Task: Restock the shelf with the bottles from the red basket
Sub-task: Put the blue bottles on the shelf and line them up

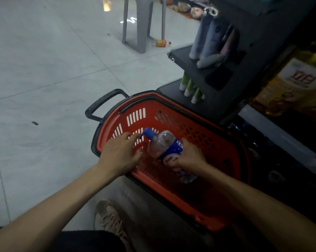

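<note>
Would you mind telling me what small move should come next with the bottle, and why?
Probably lift the bottle clear of the basket toward the shelf. The right hand already grips its labelled middle, the left hand is open beside the blue cap, and the bottle is still inside the basket.

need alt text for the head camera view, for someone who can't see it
A person's right hand grips a clear water bottle with a blue label and cap over a red basket on a tiled floor, while the left hand reaches toward the cap. Dark shelves with upright tubes stand just beyond the basket.
</note>
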The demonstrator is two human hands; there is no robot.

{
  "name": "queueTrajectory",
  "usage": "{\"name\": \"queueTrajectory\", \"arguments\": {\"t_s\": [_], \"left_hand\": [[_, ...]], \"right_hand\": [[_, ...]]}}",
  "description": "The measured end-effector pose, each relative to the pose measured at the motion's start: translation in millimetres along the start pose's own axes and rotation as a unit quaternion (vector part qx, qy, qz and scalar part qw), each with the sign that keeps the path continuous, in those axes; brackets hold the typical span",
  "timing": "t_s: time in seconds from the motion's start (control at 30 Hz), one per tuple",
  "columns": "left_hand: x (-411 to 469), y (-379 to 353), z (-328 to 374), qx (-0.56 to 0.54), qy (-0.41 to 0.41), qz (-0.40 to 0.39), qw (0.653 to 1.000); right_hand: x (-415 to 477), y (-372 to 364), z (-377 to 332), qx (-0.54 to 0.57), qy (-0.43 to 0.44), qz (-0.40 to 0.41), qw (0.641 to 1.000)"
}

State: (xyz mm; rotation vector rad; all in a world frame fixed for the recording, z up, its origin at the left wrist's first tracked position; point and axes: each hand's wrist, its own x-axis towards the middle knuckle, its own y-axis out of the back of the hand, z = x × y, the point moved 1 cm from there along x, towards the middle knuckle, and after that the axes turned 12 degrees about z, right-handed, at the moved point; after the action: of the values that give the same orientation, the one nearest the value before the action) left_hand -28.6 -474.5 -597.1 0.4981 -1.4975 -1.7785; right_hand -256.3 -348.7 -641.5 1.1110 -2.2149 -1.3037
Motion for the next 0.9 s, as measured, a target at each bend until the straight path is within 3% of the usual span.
{"name": "queueTrajectory", "arguments": {"t_s": [0.07, 0.13, 0.23, 0.43, 0.6, 0.9], "left_hand": [[0.0, -0.5, 6.6, -0.018, 0.014, -0.012, 1.000], [1.6, 2.0, 24.3, -0.115, 0.075, -0.046, 0.990], [6.1, 19.1, 67.1, -0.341, 0.164, -0.102, 0.920], [-15.6, 40.9, 132.6, -0.537, 0.172, -0.260, 0.784], [-30.8, 44.8, 172.0, -0.602, 0.164, -0.276, 0.731], [-47.7, 25.2, 216.7, -0.694, 0.220, -0.259, 0.635]], "right_hand": [[-12.7, 32.9, -7.3, 0.027, -0.013, 0.033, 0.999], [-26.5, 61.4, -11.4, 0.059, -0.028, 0.051, 0.997], [-49.2, 97.2, -12.4, 0.118, -0.044, 0.073, 0.989], [-95.8, 157.8, -2.1, 0.191, -0.048, 0.087, 0.977], [-125.6, 179.6, 23.5, 0.225, -0.047, 0.069, 0.971], [-138.5, 181.6, 54.6, 0.200, -0.037, 0.071, 0.977]]}}
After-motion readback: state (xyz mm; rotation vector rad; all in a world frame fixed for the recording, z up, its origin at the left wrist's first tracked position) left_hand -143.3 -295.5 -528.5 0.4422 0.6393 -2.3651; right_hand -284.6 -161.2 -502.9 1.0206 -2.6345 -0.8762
